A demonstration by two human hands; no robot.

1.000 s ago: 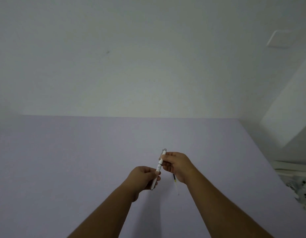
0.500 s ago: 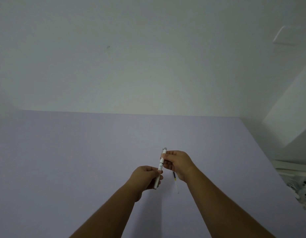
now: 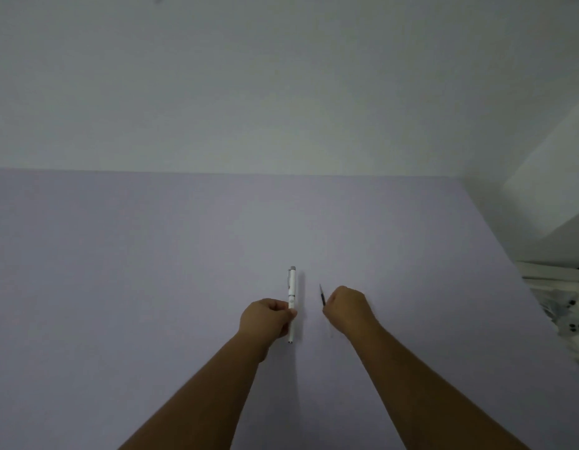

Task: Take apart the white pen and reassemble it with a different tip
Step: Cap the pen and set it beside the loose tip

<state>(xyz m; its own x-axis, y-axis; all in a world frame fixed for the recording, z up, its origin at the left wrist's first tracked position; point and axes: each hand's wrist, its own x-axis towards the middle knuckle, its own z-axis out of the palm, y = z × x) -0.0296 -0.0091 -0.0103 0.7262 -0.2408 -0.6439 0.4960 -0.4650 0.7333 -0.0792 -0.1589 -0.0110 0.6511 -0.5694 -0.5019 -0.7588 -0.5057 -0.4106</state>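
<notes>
— Where is the white pen [image 3: 291, 298]?

— In my left hand [image 3: 266, 319]. My fingers [image 3: 283, 307] are closed round the lower half of the barrel, thumb and fingertips pinching it from the left side. It stands nearly straight along my line of sight, grey cap end pointing away from me, tip end toward me, just over the lilac table [image 3: 119, 271]. Whether it touches the table I cannot tell; a thin shadow runs along its right side.

— How does it look?

— Slim white barrel, a clip along the far end on the left side, a small grey button at the very top. A faint mark midway down the barrel, too small to read. The near end narrows to a small metal-looking point below my hand.

— And the right hand [image 3: 346, 306]?

— Curled into a loose fist, knuckles up, grasping a thin dark refill [image 3: 322, 295]. Its far end sticks out past my knuckles, slanting slightly left. A pale thin stretch shows below my wrist, hard to make out.

— How far apart are the two pieces?

— Near, not touching; bare table between them. Beyond the table's far edge, a plain white wall [image 3: 281, 92].
</notes>
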